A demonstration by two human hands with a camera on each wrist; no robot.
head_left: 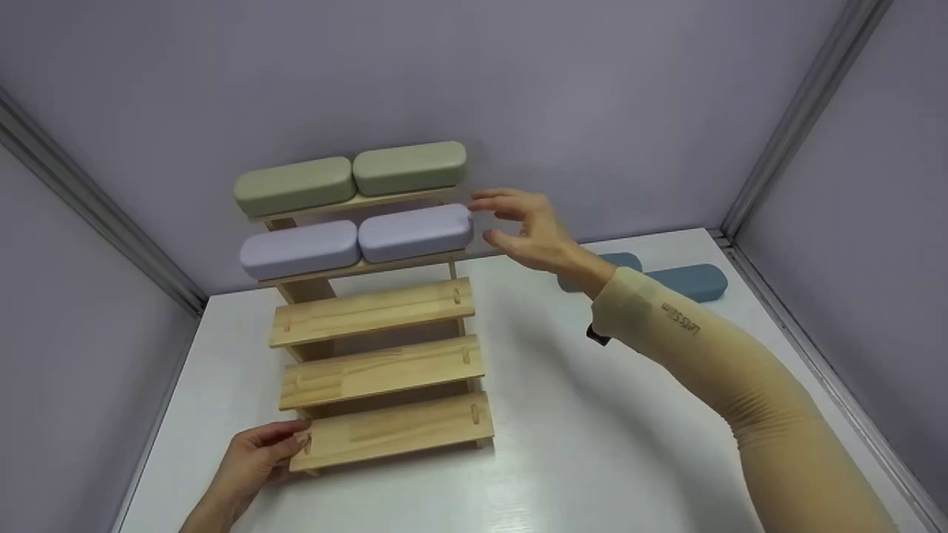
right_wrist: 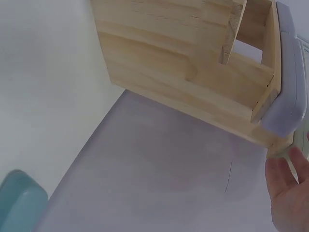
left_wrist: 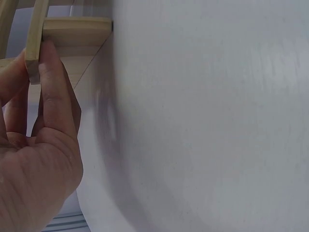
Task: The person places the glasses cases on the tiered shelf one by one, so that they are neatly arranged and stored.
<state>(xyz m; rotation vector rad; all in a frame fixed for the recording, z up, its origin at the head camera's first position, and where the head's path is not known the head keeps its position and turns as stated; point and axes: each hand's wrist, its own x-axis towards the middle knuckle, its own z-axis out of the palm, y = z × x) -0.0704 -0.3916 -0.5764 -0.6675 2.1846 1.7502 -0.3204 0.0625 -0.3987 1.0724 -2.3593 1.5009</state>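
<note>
A tiered wooden rack (head_left: 374,312) stands against the back wall. On its second tier from the top, two lavender rounded oblong cases (head_left: 415,235) lie end to end. Beside the right lavender case is my right hand (head_left: 532,231), fingers and thumb spread apart with nothing between them; its fingertips come right to the case's end. My left hand (head_left: 254,457) pinches the left end of the lowest shelf board (head_left: 396,435), thumb on top. In the left wrist view the board's end (left_wrist: 33,63) sits between thumb and fingers.
Two sage-green cases (head_left: 411,169) lie end to end on the top tier. At the back right of the white table (head_left: 563,444), two blue cases (head_left: 692,281) lie partly behind my right forearm. Grey metal rails (head_left: 807,111) edge the walled booth.
</note>
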